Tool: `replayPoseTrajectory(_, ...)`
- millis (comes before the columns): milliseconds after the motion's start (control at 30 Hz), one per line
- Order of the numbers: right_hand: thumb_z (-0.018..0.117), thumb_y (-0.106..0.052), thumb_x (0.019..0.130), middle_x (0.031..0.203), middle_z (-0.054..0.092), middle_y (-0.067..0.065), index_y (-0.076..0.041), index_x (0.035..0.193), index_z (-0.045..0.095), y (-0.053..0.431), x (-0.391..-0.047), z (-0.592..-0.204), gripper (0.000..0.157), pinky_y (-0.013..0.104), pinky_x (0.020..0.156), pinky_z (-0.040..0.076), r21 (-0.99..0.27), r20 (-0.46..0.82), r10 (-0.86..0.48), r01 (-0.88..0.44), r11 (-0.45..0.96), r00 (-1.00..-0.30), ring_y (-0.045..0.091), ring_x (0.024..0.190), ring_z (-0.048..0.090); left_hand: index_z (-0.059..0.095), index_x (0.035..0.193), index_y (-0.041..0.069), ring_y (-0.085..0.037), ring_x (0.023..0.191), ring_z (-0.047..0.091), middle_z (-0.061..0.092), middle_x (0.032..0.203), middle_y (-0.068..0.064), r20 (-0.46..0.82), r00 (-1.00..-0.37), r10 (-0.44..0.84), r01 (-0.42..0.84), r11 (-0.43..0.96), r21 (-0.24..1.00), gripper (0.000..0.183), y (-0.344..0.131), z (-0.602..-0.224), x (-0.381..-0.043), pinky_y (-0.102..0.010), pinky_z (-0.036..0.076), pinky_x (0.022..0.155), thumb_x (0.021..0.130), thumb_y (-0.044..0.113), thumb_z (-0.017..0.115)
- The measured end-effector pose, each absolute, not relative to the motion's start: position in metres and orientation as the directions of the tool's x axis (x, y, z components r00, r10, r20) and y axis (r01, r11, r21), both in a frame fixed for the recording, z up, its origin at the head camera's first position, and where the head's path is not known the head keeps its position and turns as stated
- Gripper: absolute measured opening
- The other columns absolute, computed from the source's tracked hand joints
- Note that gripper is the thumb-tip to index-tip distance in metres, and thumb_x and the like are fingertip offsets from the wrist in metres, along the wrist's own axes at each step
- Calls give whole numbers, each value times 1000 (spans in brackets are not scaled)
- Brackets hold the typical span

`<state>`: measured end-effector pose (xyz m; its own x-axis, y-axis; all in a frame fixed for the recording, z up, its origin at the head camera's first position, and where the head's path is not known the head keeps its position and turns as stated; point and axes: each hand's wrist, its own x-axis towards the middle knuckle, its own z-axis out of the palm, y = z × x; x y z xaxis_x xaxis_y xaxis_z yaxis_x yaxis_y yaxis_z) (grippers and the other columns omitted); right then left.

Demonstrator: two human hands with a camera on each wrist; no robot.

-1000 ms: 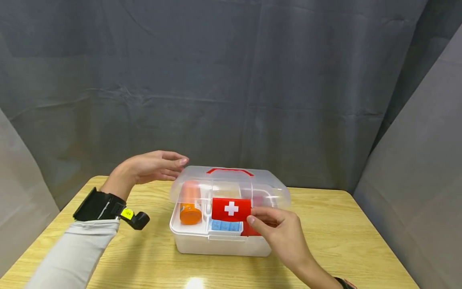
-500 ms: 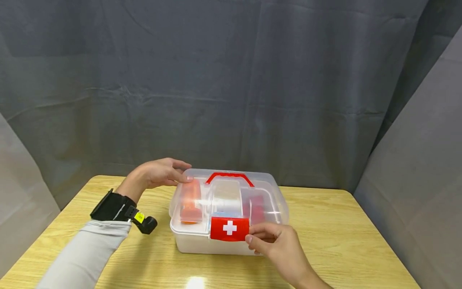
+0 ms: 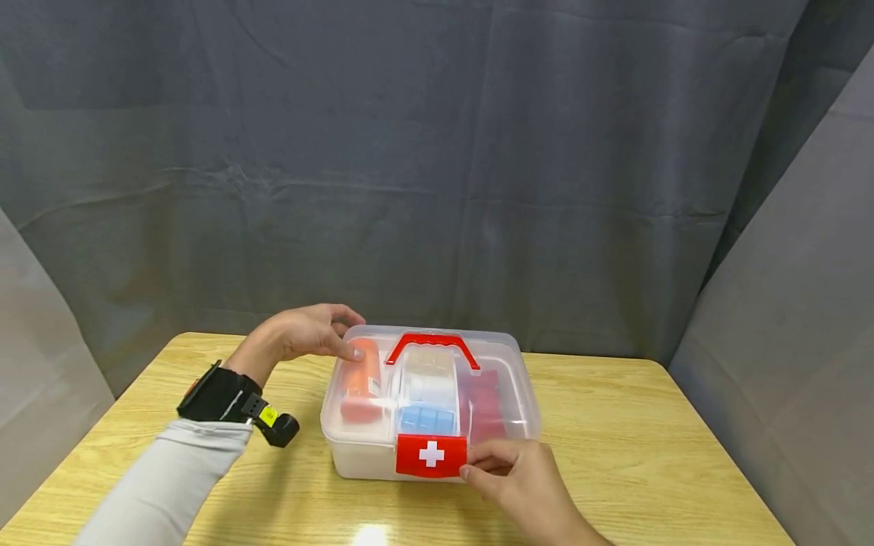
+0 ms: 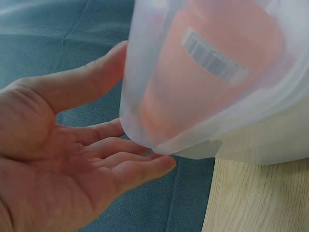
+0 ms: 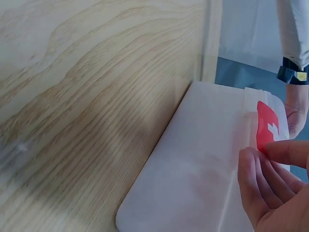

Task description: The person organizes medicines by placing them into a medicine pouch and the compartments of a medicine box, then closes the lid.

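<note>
A translucent first-aid box (image 3: 369,461) stands on the table with its lid (image 3: 515,387) lowered onto it. At the front, my right hand (image 3: 522,485) pinches the right edge of the red latch (image 3: 410,455) with a white cross, between thumb and fingers. My left hand (image 3: 307,334) is at the lid's back left corner. Its thumb touches the lid and its fairly straight fingers lie along the back, as the left wrist view shows. Through the lid show an orange bottle (image 3: 362,371), a blue pill organizer (image 3: 426,418) and a red item (image 3: 485,402) of unclear kind.
A red carrying handle (image 3: 433,339) lies across the lid's top. Around the box is the wooden table (image 3: 614,440), with a dark grey curtain (image 3: 437,167) behind it and pale cloth panels (image 3: 806,318) at the sides.
The lid has come down from partly raised to resting on the box. My right hand has moved down with the latch, and my left hand has come right onto the lid's corner.
</note>
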<state>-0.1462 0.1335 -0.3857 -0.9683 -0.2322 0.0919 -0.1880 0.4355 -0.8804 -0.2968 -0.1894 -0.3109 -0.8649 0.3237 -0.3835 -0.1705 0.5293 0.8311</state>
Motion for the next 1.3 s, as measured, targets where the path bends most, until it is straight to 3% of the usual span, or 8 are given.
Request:
replayPoseTrajectory(433, 81, -12, 84, 78, 69, -13, -18, 84, 74, 134, -150, -377, 9, 21, 66, 54, -698, 197, -351, -382, 605, -915, 1, 69, 60, 39, 147, 4, -35, 123, 57, 52, 141, -22, -382, -860, 339, -176, 505, 845, 79, -191, -315, -298, -48, 48, 107, 82, 14, 84)
replayPoseTrajectory(633, 81, -9, 83, 71, 61, -19, -23, 79, 69, 132, -149, -367, 18, 19, 63, 51, -609, 266, -296, -398, 686, -917, 1, 66, 53, 38, 147, 3, -34, 124, 57, 52, 142, -22, -372, -855, 361, -171, 481, 860, 78, -191, -318, -299, -48, 46, 109, 83, 13, 82)
replayPoseTrajectory(733, 82, -5, 80, 72, 60, -19, -22, 81, 69, 131, -150, -364, 22, 20, 61, 51, -573, 392, -254, -450, 685, -884, 1, 66, 53, 38, 148, 4, -34, 124, 57, 52, 143, -22, -371, -857, 358, -166, 489, 856, 79, -191, -318, -299, -49, 46, 109, 83, 14, 82)
replayPoseTrajectory(800, 85, -5, 77, 78, 63, -17, -20, 88, 71, 131, -152, -363, 23, 21, 64, 54, -522, 485, -236, -495, 695, -842, 1, 72, 56, 38, 148, 4, -34, 124, 57, 52, 143, -21, -371, -858, 354, -164, 494, 853, 79, -190, -319, -299, -49, 46, 109, 83, 14, 83)
replayPoseTrajectory(900, 88, -12, 76, 100, 69, -8, -17, 109, 71, 132, -157, -362, 38, 32, 81, 56, -421, 561, -238, -521, 743, -793, 8, 93, 60, 39, 148, 4, -34, 124, 56, 51, 143, -21, -368, -860, 353, -159, 500, 851, 79, -190, -319, -299, -49, 46, 109, 83, 14, 83)
replayPoseTrajectory(1100, 84, -40, 80, 144, 57, 4, -17, 145, 53, 134, -165, -365, 76, 58, 113, 34, -331, 427, -313, -469, 819, -848, 26, 133, 50, 38, 148, 4, -34, 124, 56, 52, 143, -21, -366, -858, 360, -161, 488, 858, 79, -191, -322, -300, -50, 45, 110, 84, 14, 82)
replayPoseTrajectory(1167, 82, -48, 81, 150, 53, 4, -17, 150, 48, 135, -166, -368, 83, 60, 117, 31, -310, 380, -334, -459, 832, -862, 28, 138, 46, 38, 148, 4, -34, 124, 56, 52, 142, -21, -364, -858, 362, -159, 486, 859, 79, -190, -322, -300, -50, 45, 110, 84, 14, 82)
replayPoseTrajectory(1300, 78, -58, 79, 157, 45, 4, -22, 156, 40, 137, -167, -373, 93, 59, 115, 36, -270, 338, -352, -448, 852, -873, 28, 143, 40, 38, 148, 4, -33, 124, 56, 53, 142, -21, -358, -859, 365, -148, 492, 858, 80, -189, -322, -300, -50, 44, 111, 83, 14, 82)
